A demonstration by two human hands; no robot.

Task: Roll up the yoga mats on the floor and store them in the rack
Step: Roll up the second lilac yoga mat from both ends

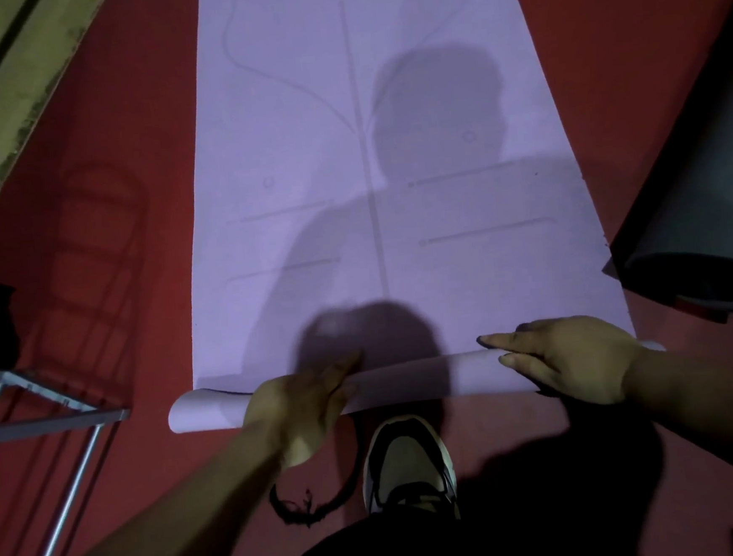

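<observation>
A lilac yoga mat (372, 154) lies flat on the red floor and runs away from me. Its near end is curled into a thin roll (416, 381) that lies across the view. My left hand (296, 408) lies over the left part of the roll, fingers stretched forward across it. My right hand (568, 356) rests on the right part, fingers straight and pointing left along the roll. A second, dark grey mat (702, 216) lies at the right with its near end partly curled.
A metal rack frame (55, 416) with grey bars stands at the left edge, a dark object above it. My shoe (408, 463) is just behind the roll, and a black cord (304, 508) lies beside it. A pale wall base runs along the top left.
</observation>
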